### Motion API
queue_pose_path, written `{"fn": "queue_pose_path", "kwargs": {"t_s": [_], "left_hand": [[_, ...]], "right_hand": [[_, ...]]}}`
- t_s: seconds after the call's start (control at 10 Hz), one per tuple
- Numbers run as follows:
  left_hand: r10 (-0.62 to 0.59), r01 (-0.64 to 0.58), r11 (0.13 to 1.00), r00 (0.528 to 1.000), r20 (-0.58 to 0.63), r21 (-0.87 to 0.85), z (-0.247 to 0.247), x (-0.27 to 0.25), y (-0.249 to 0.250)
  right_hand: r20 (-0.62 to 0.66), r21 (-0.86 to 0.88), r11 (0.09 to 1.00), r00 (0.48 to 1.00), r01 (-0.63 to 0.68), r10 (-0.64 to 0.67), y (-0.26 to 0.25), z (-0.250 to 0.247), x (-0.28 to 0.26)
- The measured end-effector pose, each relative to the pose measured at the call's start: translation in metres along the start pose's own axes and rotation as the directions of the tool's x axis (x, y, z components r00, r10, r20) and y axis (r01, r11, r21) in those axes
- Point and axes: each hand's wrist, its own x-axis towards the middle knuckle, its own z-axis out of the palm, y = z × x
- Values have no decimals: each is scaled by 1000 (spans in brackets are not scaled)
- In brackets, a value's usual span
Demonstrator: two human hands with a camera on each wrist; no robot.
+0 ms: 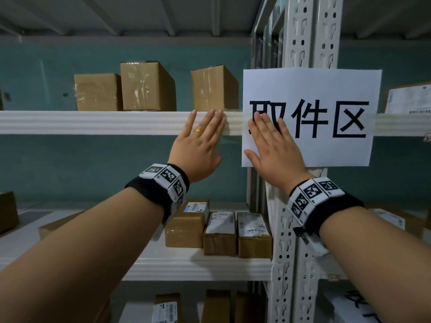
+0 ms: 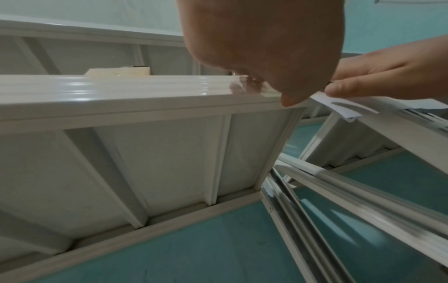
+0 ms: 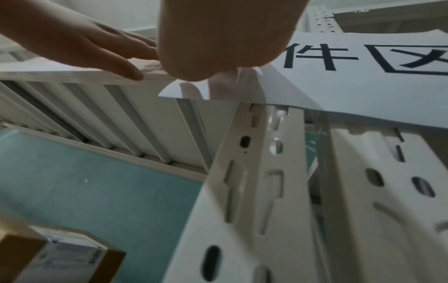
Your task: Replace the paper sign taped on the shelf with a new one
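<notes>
Centre frame, both hands lie flat, fingers straight: left hand [image 1: 201,142] presses the shelf [image 1: 93,122] edge, right hand [image 1: 272,145] presses the paper sign [image 1: 326,89].

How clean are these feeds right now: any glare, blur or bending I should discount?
Head view: dim but sharp, the paper sign readable, shelf beam bowed by the wide lens. Left wrist view: glare streaks on the beam, blurred rails at lower right, the left hand a dark close mass. Right wrist view: soft overall, the right hand shadowing the sign's corner.
</notes>
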Motion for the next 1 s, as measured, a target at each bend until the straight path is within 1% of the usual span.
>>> {"fn": "queue_pose_path", "kwargs": {"t_s": [0.1,0.2,0.3,0.4,0.5,0.6,0.7,0.8,0.9,1.0], "left_hand": [[88,-88,996,992,-89,9,-1,10,17],[114,-118,992,991,-70,-44,-2,20,30],[66,-67,997,998,-23,-43,3,19,32],[14,-16,998,999,-30,-64,7,17,38],[-29,27,997,999,-19,-66,6,17,45],[-65,66,997,998,16,-38,2,18,51],[-120,121,991,992,22,-62,-6,22,65],[-160,160,983,987,10,-89,-15,31,86],[-160,158,976,987,4,-149,-32,41,115],[-159,157,974,987,-3,-164,-45,48,138]], "right_hand": [[-19,15,1000,1000,-7,7,-8,-1,-2],[1,35,999,1000,0,0,-4,1,-4],[1,44,998,999,35,-35,7,3,-6],[2,39,997,997,73,-73,16,4,-7],[9,65,997,999,51,-51,27,4,-14],[17,126,992,1000,3,-5,50,2,-29],[27,191,980,999,-48,43,83,-5,-42],[36,187,982,999,-40,34,117,-8,-54],[32,231,972,999,-42,36,142,-13,-67],[20,256,966,999,-36,32,161,-16,-77]]}}
